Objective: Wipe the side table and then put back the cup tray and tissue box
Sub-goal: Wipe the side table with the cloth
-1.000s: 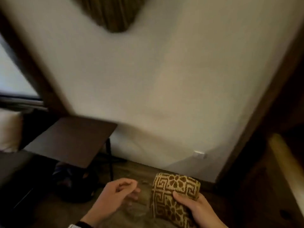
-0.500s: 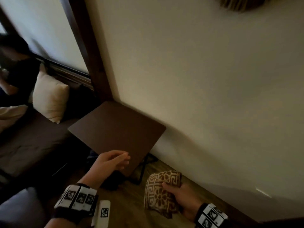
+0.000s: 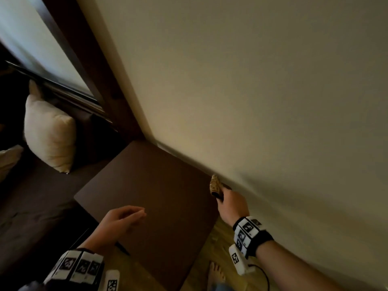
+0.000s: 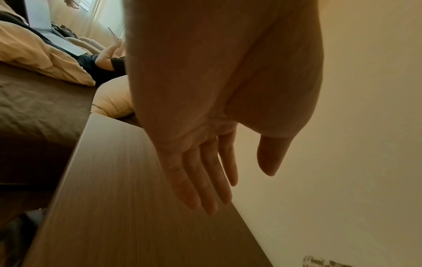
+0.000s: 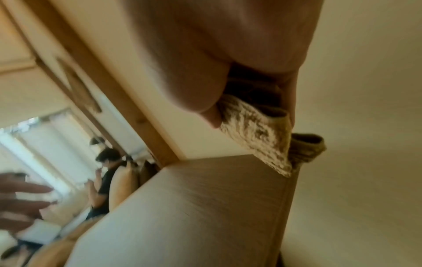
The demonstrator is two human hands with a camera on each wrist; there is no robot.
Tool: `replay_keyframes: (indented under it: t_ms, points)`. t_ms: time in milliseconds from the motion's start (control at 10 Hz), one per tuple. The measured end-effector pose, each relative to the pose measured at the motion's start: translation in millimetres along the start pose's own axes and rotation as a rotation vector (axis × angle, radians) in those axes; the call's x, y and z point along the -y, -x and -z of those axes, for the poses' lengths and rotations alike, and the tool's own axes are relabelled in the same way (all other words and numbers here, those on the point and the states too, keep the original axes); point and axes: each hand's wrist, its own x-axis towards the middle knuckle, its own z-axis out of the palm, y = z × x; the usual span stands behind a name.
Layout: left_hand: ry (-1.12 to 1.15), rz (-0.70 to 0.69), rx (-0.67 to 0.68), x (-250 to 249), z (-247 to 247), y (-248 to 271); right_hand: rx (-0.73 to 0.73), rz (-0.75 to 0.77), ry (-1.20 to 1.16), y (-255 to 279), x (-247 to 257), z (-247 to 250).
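Note:
The brown square side table point(image 3: 151, 192) stands against the cream wall, its top bare. My right hand point(image 3: 230, 203) grips a folded brown-and-cream patterned cloth point(image 3: 215, 185) at the table's far right corner, next to the wall. In the right wrist view the cloth point(image 5: 258, 139) hangs from my fingers just over the tabletop point(image 5: 205, 207). My left hand point(image 3: 123, 218) hovers over the table's near edge, fingers straight and holding nothing; the left wrist view shows its fingers point(image 4: 205, 180) above the tabletop point(image 4: 114, 207). No cup tray or tissue box is in view.
A dark sofa point(image 3: 31, 202) with a cream cushion point(image 3: 49, 134) sits left of the table. A dark wooden post point(image 3: 100, 80) and a window stand behind. Another person point(image 5: 106, 178) sits beyond. My bare foot point(image 3: 216, 274) is on the wooden floor under the table's right edge.
I have stepped closer to the table. My right hand lifted the cloth from below the table's edge up to its far right corner. My left hand moved over the tabletop.

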Motion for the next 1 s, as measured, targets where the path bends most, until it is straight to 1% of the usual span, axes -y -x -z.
replay_keyframes:
  t_ms: [100,200,300,400,500,600,700,800,900,1000]
  points:
    - [0.008,0.040,0.018,-2,15,-30,0.040,0.058,0.138,-21,11,-18]
    - [0.007,0.092,0.073,2,30,-72,0.276,0.020,0.235,-25,19,-54]
    - [-0.035,0.104,0.132,5,44,-103,0.252,-0.043,0.229,-25,24,-69]
    - [-0.240,0.047,0.244,15,76,-159,0.059,-0.119,0.242,-41,26,-85]
    - [-0.364,0.002,0.231,32,109,-199,0.053,-0.161,0.276,-54,25,-100]
    - [-0.733,-0.160,0.170,117,187,-295,0.006,-0.285,0.275,-63,28,-122]
    - [-0.873,-0.260,0.125,193,235,-362,-0.040,-0.407,0.223,-65,27,-131]
    - [-0.948,-0.344,0.172,203,255,-360,-0.059,-0.573,0.186,-74,31,-134]
    - [-0.995,-0.303,0.238,179,252,-333,-0.044,-0.607,0.190,-91,48,-136]
    - [-1.000,-0.241,0.237,132,238,-299,-0.001,-0.473,0.232,-128,98,-150]
